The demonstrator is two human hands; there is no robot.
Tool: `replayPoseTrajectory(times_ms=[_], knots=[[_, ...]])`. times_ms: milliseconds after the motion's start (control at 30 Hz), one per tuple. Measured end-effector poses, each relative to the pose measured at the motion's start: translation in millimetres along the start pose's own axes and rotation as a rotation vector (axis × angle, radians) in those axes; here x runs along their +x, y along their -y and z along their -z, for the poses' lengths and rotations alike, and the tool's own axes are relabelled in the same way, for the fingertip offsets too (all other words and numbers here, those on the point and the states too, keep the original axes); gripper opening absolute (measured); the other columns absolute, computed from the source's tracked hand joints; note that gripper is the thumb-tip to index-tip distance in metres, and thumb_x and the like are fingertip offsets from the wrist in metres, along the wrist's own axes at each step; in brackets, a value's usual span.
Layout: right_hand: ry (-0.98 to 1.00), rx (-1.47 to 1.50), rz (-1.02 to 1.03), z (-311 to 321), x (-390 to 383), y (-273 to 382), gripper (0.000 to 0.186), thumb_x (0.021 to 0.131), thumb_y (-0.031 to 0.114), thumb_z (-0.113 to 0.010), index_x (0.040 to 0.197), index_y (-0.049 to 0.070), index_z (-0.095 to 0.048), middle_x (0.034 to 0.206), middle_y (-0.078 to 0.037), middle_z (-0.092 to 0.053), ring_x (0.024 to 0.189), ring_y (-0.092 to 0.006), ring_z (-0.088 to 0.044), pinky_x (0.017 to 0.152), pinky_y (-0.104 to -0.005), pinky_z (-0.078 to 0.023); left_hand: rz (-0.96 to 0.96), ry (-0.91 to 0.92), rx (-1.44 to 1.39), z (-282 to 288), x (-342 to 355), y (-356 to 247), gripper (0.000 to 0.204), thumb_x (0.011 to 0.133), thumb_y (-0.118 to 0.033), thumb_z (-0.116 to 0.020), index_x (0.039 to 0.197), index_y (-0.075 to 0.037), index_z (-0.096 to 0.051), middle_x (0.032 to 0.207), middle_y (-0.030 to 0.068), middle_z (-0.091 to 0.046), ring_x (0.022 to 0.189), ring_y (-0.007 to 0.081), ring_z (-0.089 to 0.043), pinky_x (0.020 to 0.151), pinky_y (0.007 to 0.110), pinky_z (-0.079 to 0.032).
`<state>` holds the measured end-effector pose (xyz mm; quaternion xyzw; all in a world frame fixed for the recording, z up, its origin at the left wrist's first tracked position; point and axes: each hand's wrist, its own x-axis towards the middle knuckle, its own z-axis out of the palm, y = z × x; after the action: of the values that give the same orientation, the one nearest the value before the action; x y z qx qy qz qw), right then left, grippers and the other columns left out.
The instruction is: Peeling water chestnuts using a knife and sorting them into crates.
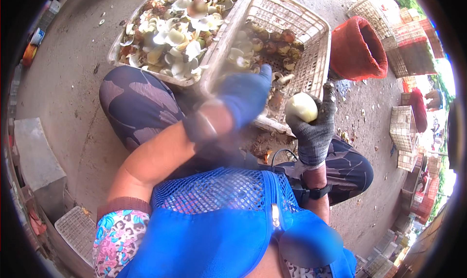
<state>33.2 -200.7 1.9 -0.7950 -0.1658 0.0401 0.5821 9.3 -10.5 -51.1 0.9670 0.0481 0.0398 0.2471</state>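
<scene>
Your right hand [314, 132] grips the onion [302, 107] at two o'clock, red bin [345, 49] beyond. Your left hand [245, 98], too blurred to tell its grip, hides part of the onion crate [307, 22] at one; peel crate [115, 54] at eleven.

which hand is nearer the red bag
Right. The right hand, gripping a peeled onion, sits lower left of the red bag; the left hand is farther left, by the crate.
</scene>
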Motion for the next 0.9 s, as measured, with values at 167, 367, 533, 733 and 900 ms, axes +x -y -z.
replayPoseTrajectory(times_ms=[167, 367, 533, 733, 900], knots=[[-0.034, 0.213, -0.087, -1, 4, 4, 0.098, 0.072, -0.001, -0.08, 0.158, 0.009, -0.033, 0.118, -0.014, -0.065, 0.106, -0.0242, -0.067, 0.088, -0.0372, -0.06, 0.09, 0.091, -0.082, 12, 0, 5, 0.048, 0.091, -0.019, -0.062, 0.136, -0.003, -0.053, 0.095, 0.023, -0.071, 0.086, 0.0415, -0.07, 0.073, 0.05, -0.055], [0.216, 1.063, -0.537, 8, 10, -13, 0.052, 0.094, 0.026, -0.072, 0.14, 0.008, -0.053, 0.121, -0.013, -0.067, 0.108, -0.0292, -0.066, 0.084, -0.0397, -0.058, -0.12, -0.252, -0.101, 13, -20, -34, 0.059, 0.092, -0.016, -0.061, 0.148, -0.003, -0.045, 0.096, 0.02, -0.073, 0.089, 0.0366, -0.071, 0.075, 0.045, -0.057], [0.037, 1.196, -0.781, 0, 8, -3, 0.047, 0.096, 0.032, -0.071, 0.132, 0.005, -0.057, 0.12, -0.012, -0.068, 0.098, -0.0236, -0.066, 0.07, -0.0315, -0.052, -0.219, -0.267, -0.071, 15, -13, -31, 0.061, 0.095, -0.013, -0.057, 0.152, -0.001, -0.039, 0.093, 0.0162, -0.073, 0.082, 0.0323, -0.072, 0.069, 0.043, -0.058], [0.161, 1.155, -0.717, -6, 0, -12, 0.053, 0.088, 0.034, -0.075, 0.127, 0.003, -0.057, 0.116, -0.016, -0.067, 0.082, -0.0199, -0.064, 0.067, -0.0306, -0.057, -0.057, -0.048, 0.083, -6, 14, 5, 0.046, 0.096, -0.017, -0.058, 0.138, -0.001, -0.049, 0.09, 0.0177, -0.073, 0.079, 0.0376, -0.072, 0.067, 0.047, -0.057], [0.384, 0.656, -0.467, 12, 8, 1, 0.067, 0.075, 0.015, -0.08, 0.135, 0.001, -0.052, 0.108, -0.017, -0.067, 0.084, -0.027, -0.071, 0.058, -0.03, -0.057, -0.02, 0.168, 0.07, -1, 15, 32, 0.023, 0.094, -0.021, -0.061, 0.109, -0.005, -0.064, 0.092, 0.0204, -0.072, 0.084, 0.043, -0.07, 0.07, 0.049, -0.056]])
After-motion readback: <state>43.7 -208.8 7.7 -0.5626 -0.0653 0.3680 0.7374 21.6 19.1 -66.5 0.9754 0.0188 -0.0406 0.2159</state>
